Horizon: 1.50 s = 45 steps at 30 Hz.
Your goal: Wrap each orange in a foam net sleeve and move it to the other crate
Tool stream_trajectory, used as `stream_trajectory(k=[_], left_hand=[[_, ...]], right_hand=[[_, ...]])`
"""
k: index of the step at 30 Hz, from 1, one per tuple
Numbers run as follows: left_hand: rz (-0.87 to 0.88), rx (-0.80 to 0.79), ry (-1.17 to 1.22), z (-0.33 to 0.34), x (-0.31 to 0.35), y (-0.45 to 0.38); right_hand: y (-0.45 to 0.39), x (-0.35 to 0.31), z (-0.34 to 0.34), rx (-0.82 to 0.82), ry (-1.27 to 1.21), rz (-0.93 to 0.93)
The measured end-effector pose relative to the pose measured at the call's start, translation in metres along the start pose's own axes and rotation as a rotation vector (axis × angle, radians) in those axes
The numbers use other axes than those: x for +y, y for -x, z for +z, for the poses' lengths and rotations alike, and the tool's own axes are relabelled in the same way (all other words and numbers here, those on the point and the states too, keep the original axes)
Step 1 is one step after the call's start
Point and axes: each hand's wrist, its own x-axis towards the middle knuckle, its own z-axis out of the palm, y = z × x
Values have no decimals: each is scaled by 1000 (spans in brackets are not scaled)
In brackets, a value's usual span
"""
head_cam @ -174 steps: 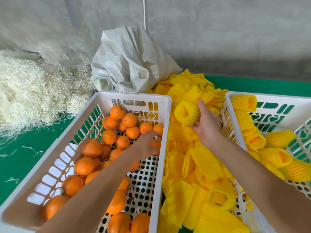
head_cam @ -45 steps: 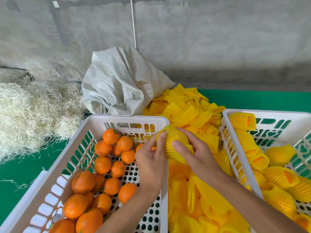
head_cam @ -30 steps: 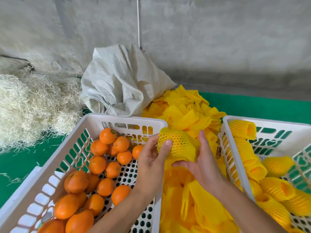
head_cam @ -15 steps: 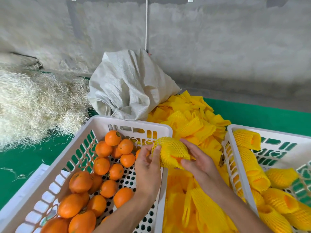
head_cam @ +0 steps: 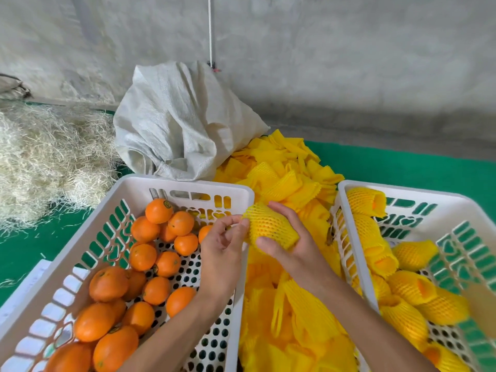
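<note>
Both hands are working above the gap between the two crates. Right hand [head_cam: 291,241] is cupping the sleeved orange [head_cam: 269,229] from below and behind, thumb pressing its near face and fingers curling over its far side, so the fruit is gripped firmly inside the yellow foam net sleeve. Left hand [head_cam: 223,251] is hovering just beside the sleeve's left end, fingers loosely curled and fingertips [head_cam: 239,222] touching or nearly touching the mesh; whether it is pinching the net cannot be told. This pairing is letting one hand steady the fruit while the other is probably tidying the open end of the sleeve.

Left crate [head_cam: 185,183] is holding the bare oranges [head_cam: 150,264], within easy reach of the left hand. Right crate [head_cam: 402,190] is receiving the wrapped oranges [head_cam: 410,288], lying several deep. Loose sleeves [head_cam: 292,178] are lying heaped between and behind the crates on the green table [head_cam: 418,167], so that either hand can draw one without stretching. Behind them a white woven sack [head_cam: 182,122] and a pile of pale straw [head_cam: 45,157] are resting against the wall. Judged from this arrangement, the wrapping step is nearly finished and transfer to the right crate is remaining.
</note>
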Motion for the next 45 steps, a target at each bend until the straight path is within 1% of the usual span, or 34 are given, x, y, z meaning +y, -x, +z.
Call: stream_trajectory(k=[1, 3, 6, 7, 9, 12, 14, 17, 19, 21, 23, 24, 26, 28, 29, 31, 33, 37, 39, 41, 42, 43, 44, 45], left_hand=[[-6, -32, -7, 0, 0, 2], [4, -101, -103, 2, -2, 8], [71, -218, -292, 4, -2, 16], [84, -241, -317, 4, -2, 17], [103, -255, -337, 3, -2, 18], [141, -236, -375, 3, -1, 18], [153, -232, -393, 2, -2, 17], [162, -224, -390, 2, -5, 15], [167, -228, -387, 2, -5, 14], [169, -231, -394, 2, -4, 15], [160, -228, -398, 2, -3, 15], [156, -228, -401, 3, -2, 16], [150, -231, -398, 4, -1, 16], [149, -233, -386, 5, 0, 17], [150, -232, -383, 5, 0, 17], [145, -227, -380, 5, 0, 15], [147, -225, -375, 4, -1, 15], [194, -255, -410, 1, -1, 13], [288, -289, -541, -9, 1, 6], [414, -255, -723, -27, 2, -7], [431, -219, -832, -38, 0, -15], [380, -214, -947, -51, -3, -23], [241, -270, -1067, -63, -5, -30], [26, -389, -1194, -74, -8, -35]], right_hand=[[1, 0, 2, 34, 76, -17], [2, -2, 0, 152, 264, -108], [-8, -9, -26, 433, 756, -297], [-12, -10, -41, 525, 872, -333], [-18, -9, -72, 684, 955, -302], [-15, 4, -113, 892, 989, -144], [-9, 15, -132, 961, 1011, -50], [-4, 28, -144, 918, 1046, 91], [-4, 32, -138, 857, 1076, 117], [-7, 31, -126, 798, 1096, 49], [-11, 29, -112, 696, 1096, -79], [-13, 28, -105, 605, 1089, -124], [-16, 30, -89, 354, 1084, -147], [-17, 37, -76, 97, 1130, -95], [-18, 41, -72, -3, 1157, -48], [-19, 46, -70, -124, 1156, 61], [-22, 47, -70, -130, 1133, 104], [-24, 41, -70, 9, 1066, 34], [-22, 40, -68, 32, 1034, 24], [-20, 39, -66, 49, 1021, 17], [-19, 39, -65, 56, 1009, 14], [-19, 37, -65, 59, 995, 10], [-18, 35, -65, 66, 980, 5], [-17, 33, -64, 86, 957, 1]])
